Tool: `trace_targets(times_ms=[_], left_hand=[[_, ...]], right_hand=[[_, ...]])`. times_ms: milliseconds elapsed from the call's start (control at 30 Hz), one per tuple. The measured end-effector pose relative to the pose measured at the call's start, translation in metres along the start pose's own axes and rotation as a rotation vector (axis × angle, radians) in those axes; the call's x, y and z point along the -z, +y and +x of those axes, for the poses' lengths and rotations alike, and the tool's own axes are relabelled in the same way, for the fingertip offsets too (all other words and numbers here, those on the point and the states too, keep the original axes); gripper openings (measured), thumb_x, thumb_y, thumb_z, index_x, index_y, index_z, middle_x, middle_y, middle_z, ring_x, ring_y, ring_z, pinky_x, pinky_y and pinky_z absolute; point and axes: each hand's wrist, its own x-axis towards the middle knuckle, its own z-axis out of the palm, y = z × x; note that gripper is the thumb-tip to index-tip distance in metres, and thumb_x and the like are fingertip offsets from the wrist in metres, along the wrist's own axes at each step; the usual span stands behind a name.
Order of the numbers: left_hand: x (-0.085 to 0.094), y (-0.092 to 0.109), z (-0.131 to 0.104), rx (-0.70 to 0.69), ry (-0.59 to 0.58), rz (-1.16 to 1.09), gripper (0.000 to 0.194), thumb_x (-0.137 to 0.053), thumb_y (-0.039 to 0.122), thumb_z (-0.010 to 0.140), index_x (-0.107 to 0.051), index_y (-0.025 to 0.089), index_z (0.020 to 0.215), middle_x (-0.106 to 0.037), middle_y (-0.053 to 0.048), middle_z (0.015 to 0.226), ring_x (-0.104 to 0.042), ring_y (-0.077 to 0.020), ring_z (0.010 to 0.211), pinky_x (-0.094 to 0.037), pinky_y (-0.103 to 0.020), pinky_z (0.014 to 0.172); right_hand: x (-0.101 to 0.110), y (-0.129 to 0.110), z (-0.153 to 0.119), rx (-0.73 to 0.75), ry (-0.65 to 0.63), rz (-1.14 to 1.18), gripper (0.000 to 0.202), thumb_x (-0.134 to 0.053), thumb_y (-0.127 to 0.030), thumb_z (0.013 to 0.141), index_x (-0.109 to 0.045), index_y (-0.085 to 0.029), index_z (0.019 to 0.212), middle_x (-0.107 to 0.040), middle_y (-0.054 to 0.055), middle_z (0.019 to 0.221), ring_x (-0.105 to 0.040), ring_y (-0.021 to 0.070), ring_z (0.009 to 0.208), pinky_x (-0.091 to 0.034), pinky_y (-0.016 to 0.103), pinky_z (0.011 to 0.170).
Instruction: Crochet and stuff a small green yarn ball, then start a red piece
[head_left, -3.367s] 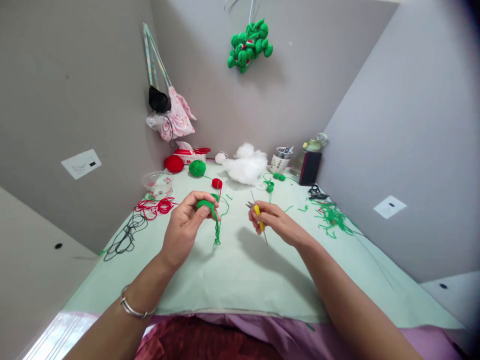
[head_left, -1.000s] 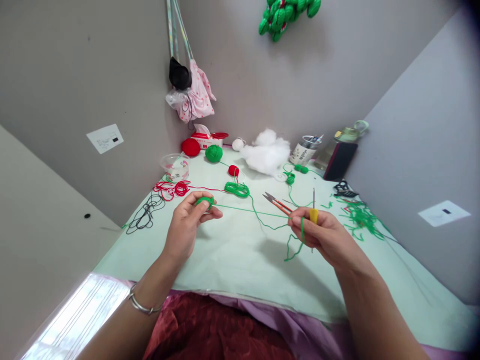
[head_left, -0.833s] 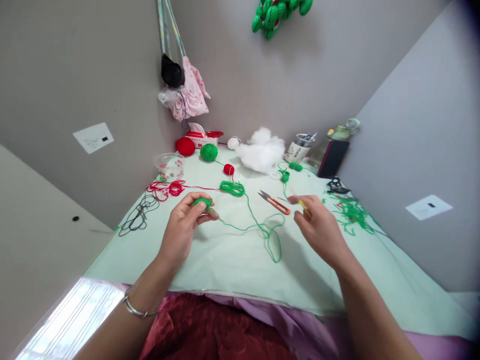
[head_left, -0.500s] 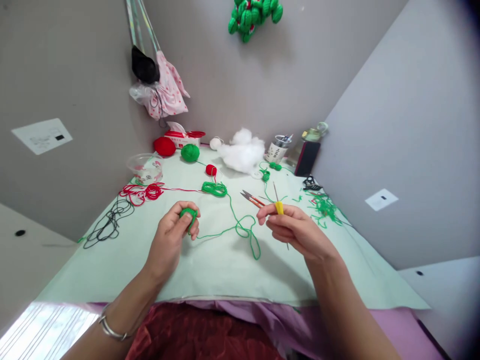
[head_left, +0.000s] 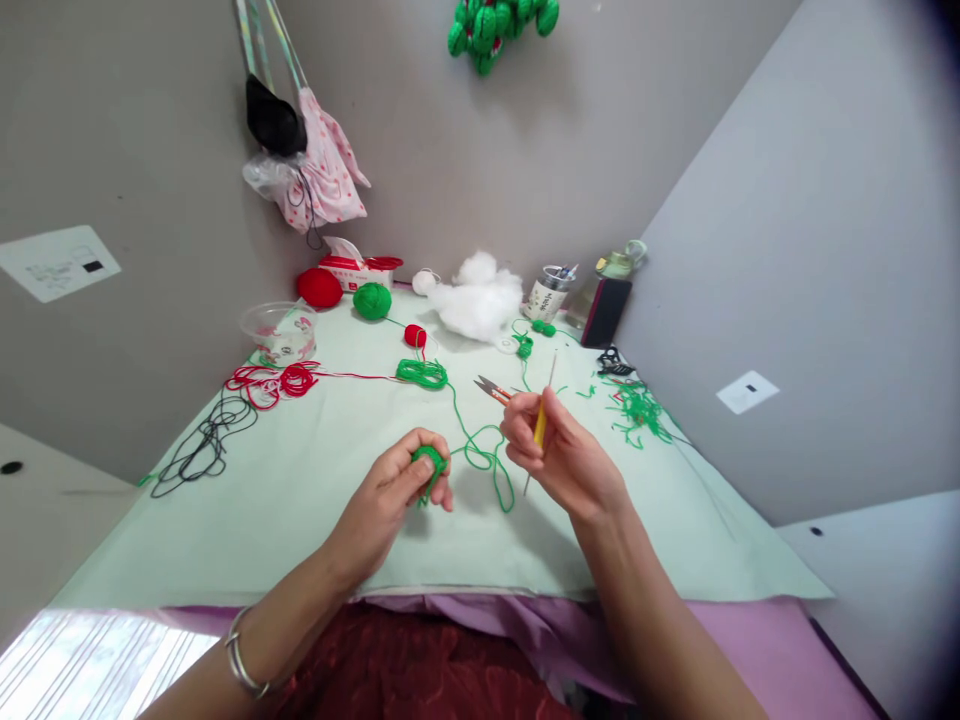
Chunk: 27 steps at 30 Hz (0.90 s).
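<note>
Just left of the orange-handled thread snips, the looped green yarn bundle lies on the pale green-covered counter. Nearer the body than the snips, the left hand pinches a small green crocheted piece between thumb and curled fingers; the right hand, touching or just beside their handles, grips a yellow-handled metal crochet hook.

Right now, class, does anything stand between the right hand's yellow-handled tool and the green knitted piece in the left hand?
Nothing visible blocks the gap between the yellow-handled tool in the right hand and the green knitted piece in the left hand. Only loose green yarn loops across the tabletop there.
</note>
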Motion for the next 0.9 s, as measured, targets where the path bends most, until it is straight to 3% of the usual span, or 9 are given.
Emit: trace_targets(times_ms=[100,267,467,600,900], left_hand=[[-0.006,0.001,0.0,0.056,-0.015,-0.048,0.02,-0.067,0.037,0.092,-0.063,0.018,0.092,-0.059,-0.001,0.083,-0.06,-0.0157,0.074,-0.046,-0.031,0.077],[-0.006,0.001,-0.002,0.018,0.002,-0.044,0.018,-0.065,0.036,0.094,-0.062,0.018,0.094,-0.054,0.001,0.08,-0.053,-0.0116,0.066,-0.043,-0.029,0.071],[-0.007,-0.002,-0.005,-0.06,0.0,-0.042,0.02,-0.065,0.037,0.095,-0.063,0.017,0.092,-0.047,0.002,0.079,-0.041,-0.0092,0.06,-0.039,-0.028,0.063],[-0.01,0.002,-0.005,-0.042,0.025,-0.08,0.022,-0.069,0.037,0.092,-0.063,0.017,0.09,-0.047,0.002,0.079,-0.035,-0.0081,0.058,-0.036,-0.027,0.058],[-0.011,0.003,-0.005,0.078,0.008,-0.145,0.025,-0.074,0.038,0.086,-0.064,0.016,0.09,-0.051,0.001,0.079,-0.033,-0.0063,0.055,-0.035,-0.025,0.056]], right_hand=[[-0.004,0.007,-0.001,0.132,0.084,-0.067,0.043,-0.059,-0.061,0.096,-0.072,-0.021,0.087,-0.054,0.0,0.07,-0.046,0.0105,0.062,-0.044,0.022,0.057],[-0.007,0.014,-0.011,0.221,0.12,-0.131,0.046,-0.053,-0.063,0.098,-0.073,-0.022,0.096,-0.057,-0.002,0.066,-0.04,0.0067,0.047,-0.033,0.021,0.046],[-0.014,0.016,-0.024,0.295,0.121,-0.178,0.039,-0.066,-0.06,0.092,-0.074,-0.022,0.093,-0.069,0.004,0.081,-0.064,0.0144,0.063,-0.055,0.029,0.06],[-0.02,0.019,-0.027,0.323,0.137,-0.206,0.03,-0.071,-0.051,0.092,-0.075,-0.021,0.089,-0.071,0.005,0.085,-0.066,0.0152,0.066,-0.058,0.032,0.065],[-0.022,0.033,-0.027,0.354,0.096,-0.257,0.027,-0.063,-0.045,0.098,-0.078,-0.024,0.094,-0.071,0.006,0.096,-0.068,0.0177,0.078,-0.06,0.035,0.073]])
